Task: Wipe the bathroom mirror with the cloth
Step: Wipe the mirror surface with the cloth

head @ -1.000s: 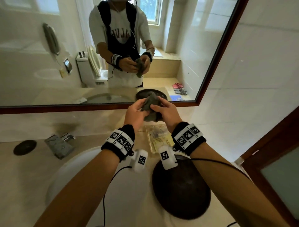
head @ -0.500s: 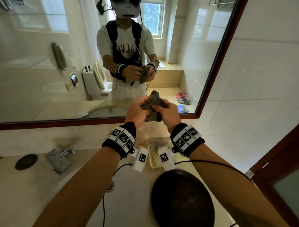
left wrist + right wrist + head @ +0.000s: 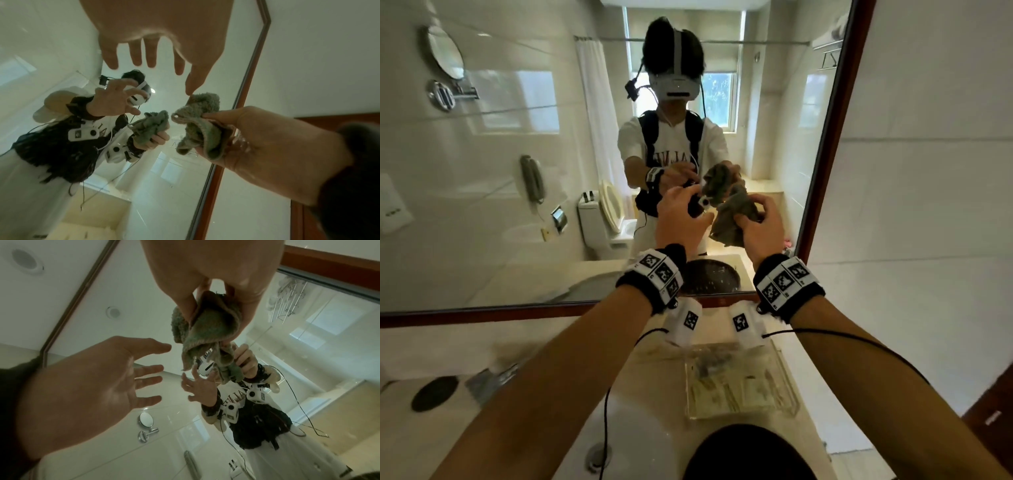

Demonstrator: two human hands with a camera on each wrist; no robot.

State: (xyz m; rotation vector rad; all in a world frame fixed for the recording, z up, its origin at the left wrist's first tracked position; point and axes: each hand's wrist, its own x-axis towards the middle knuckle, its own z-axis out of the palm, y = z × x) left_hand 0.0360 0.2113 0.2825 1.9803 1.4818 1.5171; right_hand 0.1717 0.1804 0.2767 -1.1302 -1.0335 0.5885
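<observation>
A crumpled grey-green cloth [image 3: 736, 216] is bunched in my right hand [image 3: 760, 222], whose fingers and thumb pinch it, close in front of the mirror's [image 3: 517, 171] lower right part. The right wrist view shows the cloth [image 3: 205, 326] hanging from those fingers. My left hand [image 3: 681, 219] is just left of it with fingers spread, holding nothing. In the left wrist view its thumb tip comes near the cloth's [image 3: 197, 123] top edge. The mirror reflects both hands and the cloth. Its brown wooden frame [image 3: 825, 154] runs along the right side.
Below the hands lies a marble counter with a white sink basin [image 3: 640, 445], a metal faucet [image 3: 489, 380] and a clear tray of toiletries [image 3: 739, 383]. A dark round object [image 3: 750, 455] sits at the near edge. A wooden door [image 3: 989, 411] stands right.
Both hands have risen from near the mirror's bottom edge to in front of the glass. My left hand has let go of the cloth and spread open; the right still holds it.
</observation>
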